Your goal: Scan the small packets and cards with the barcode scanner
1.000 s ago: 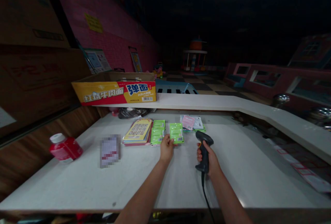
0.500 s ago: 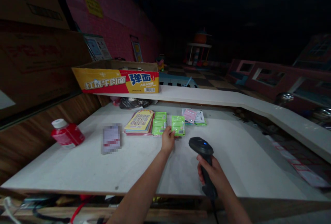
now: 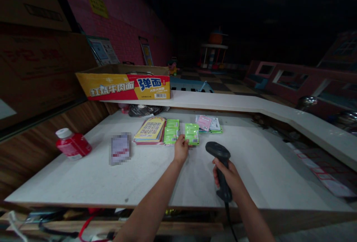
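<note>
My left hand [image 3: 182,149] pinches the lower left corner of a small green packet [image 3: 192,133] at the middle of the white desk. In my right hand [image 3: 227,175] is a black barcode scanner [image 3: 218,149], gripped by its handle, its head tilted toward the packet and its cable hanging down past the desk's front edge. Left of my left hand lie more green packets [image 3: 171,132], beside a stack of booklets [image 3: 151,129] with a yellow cover on top. A pink packet [image 3: 204,122] rests on other flat packets [image 3: 215,124] farther back.
A red bottle with a white cap [image 3: 73,144] and a blurred-out card [image 3: 120,148] are at the left. An open noodle carton [image 3: 125,87] sits on the raised ledge [image 3: 217,101] behind. Cables [image 3: 86,227] show in the shelf below the desk's front.
The scanner has risen slightly and its blue light no longer shows. My left hand stays on the green packet. The view has shifted a little.
</note>
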A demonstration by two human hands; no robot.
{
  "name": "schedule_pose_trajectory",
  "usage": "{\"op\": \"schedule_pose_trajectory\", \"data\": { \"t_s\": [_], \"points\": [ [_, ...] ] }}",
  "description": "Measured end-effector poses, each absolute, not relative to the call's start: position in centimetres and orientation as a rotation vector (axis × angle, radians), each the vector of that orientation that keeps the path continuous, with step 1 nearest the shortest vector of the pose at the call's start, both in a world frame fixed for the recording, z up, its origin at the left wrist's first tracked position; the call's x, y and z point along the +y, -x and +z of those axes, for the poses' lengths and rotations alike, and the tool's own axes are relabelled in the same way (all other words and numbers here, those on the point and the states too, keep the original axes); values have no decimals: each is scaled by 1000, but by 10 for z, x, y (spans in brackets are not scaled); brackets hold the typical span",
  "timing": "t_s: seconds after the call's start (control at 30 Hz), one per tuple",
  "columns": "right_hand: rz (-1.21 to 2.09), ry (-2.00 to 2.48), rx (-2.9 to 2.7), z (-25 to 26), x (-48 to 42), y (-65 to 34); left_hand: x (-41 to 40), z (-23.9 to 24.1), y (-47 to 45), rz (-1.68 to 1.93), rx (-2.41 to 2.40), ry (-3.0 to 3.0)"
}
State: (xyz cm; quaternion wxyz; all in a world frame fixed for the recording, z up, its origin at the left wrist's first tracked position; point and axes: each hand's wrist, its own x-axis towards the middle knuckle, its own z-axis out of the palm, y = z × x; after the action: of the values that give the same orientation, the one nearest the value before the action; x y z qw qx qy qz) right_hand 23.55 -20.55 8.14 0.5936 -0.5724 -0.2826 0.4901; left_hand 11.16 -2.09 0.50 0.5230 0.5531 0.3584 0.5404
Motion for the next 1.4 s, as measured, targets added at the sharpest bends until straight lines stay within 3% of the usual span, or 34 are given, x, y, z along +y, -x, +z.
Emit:
{"op": "schedule_pose_trajectory", "data": {
  "t_s": [0.4,0.67,0.87,1.1,1.4],
  "points": [
    [1444,700,-339,54,-143,-288,-26,13,-111,1210,920,-1427],
    [1445,612,-284,41,-147,-291,-35,15,-104,1364,935,-1261],
    [1473,628,-295,38,-144,-292,7,38,-73,1514,1178,-1139],
    [1502,518,-192,32,-139,-295,55,80,-54,1117,1717,-1374],
    [1549,471,-185,27,-136,-297,19,115,-44,737,2087,-2130]
  ]
}}
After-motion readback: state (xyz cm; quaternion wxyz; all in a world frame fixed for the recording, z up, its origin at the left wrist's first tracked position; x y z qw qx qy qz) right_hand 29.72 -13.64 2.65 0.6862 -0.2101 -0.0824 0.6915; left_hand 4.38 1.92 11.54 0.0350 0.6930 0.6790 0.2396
